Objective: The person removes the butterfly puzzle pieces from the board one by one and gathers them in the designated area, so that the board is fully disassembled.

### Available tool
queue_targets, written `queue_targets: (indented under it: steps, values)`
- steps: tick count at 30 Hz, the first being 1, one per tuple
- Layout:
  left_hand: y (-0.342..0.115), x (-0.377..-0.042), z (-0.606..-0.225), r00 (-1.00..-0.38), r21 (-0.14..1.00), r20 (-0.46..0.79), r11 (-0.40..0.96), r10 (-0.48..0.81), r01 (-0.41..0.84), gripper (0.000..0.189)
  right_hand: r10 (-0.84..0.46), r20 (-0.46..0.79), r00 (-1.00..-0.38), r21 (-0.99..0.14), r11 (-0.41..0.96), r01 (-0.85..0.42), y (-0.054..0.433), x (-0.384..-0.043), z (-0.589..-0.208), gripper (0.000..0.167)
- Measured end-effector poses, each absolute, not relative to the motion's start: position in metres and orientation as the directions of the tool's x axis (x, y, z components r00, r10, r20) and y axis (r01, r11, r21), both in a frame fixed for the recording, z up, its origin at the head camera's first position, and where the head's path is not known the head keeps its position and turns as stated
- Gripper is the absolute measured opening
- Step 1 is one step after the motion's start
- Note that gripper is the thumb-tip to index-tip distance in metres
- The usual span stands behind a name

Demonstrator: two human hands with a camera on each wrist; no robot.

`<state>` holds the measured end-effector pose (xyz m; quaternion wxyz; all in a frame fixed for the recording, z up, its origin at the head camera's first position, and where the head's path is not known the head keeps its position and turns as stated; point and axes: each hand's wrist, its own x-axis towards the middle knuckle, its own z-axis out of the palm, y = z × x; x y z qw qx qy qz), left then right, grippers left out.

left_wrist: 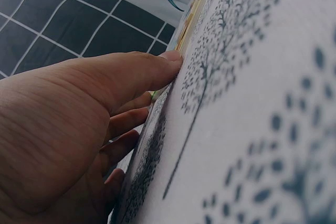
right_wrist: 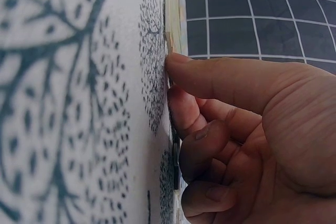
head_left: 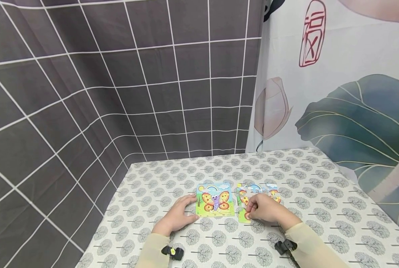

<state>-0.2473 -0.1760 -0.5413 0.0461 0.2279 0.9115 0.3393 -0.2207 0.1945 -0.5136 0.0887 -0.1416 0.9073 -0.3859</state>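
A square butterfly picture with a purple body and orange wings lies flat on the cloth. At its left edge rests my left hand, thumb by the near corner and fingers spread along the side. To the right lies a second butterfly puzzle in separate pieces, partly hidden beneath my right hand. With thumb and curled fingers, that hand pinches a puzzle piece at the puzzle's near left part. In the right wrist view the thumb meets the pieces' thin edge.
A pale cloth with grey tree prints covers the table. Behind hangs a dark curtain with a white grid, and on the right a white curtain with leaf prints. Each wrist wears a black strap.
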Motion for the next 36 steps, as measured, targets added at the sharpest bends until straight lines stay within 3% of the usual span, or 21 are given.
queue_targets:
  steps: [27,36]
  values:
    - [-0.177,-0.247,-0.541,-0.89,0.648,0.078,0.655,0.45,0.388,0.068,-0.308,-0.063,-0.949,-0.711,0.682,-0.174,0.18,-0.227,-0.505,0.018]
    - [-0.177,-0.247,-0.543,-0.891,0.642,0.079,0.661,0.447,0.389,0.068,-0.325,-0.05,-0.944,-0.623,0.749,-0.225,0.147,-0.237,-0.497,0.021]
